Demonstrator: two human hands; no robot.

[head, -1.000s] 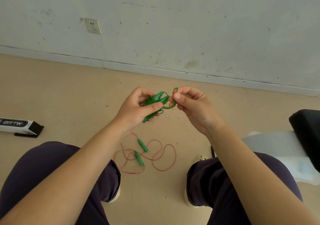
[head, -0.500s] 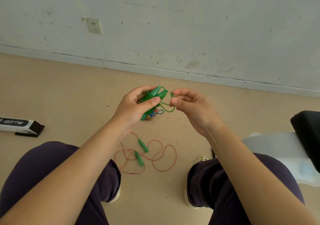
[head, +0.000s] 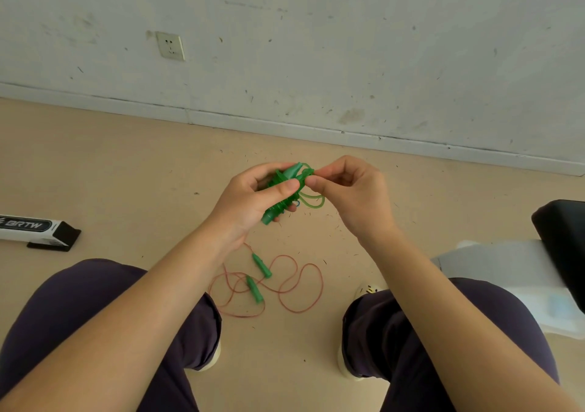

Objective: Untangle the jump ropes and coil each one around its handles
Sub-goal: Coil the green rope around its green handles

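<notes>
Item one: the green jump rope with green plastic handles [head: 283,194], held up in front of you above the tan floor [head: 126,164], well short of the wall's baseboard. Its thin green cord is wound in turns around the paired handles; one loose loop of cord hangs out on the right side of the bundle.

Your left hand [head: 250,202] grips that bundle, thumb laid across the front of the handles, fingers curled behind. Your right hand [head: 351,196] pinches the green cord at the upper end of the bundle, thumb and forefinger tips together, the other fingers curled. The two hands are almost touching.

Item two: the thin red-orange jump rope with two green tapered handles [head: 262,280], lying loose on the floor between your knees, nearer the left knee. Its cord sprawls in several overlapping loops; the two handles lie close together, both angled the same way, not coiled.

Item three: a long white and black box printed BRTW [head: 38,229], on the floor at the left edge of view.

Item four: a white electrical outlet [head: 171,46], on the scuffed grey wall [head: 380,47].

Item five: a black padded object [head: 560,237] over a white plastic sheet [head: 493,266], at the right edge.
</notes>
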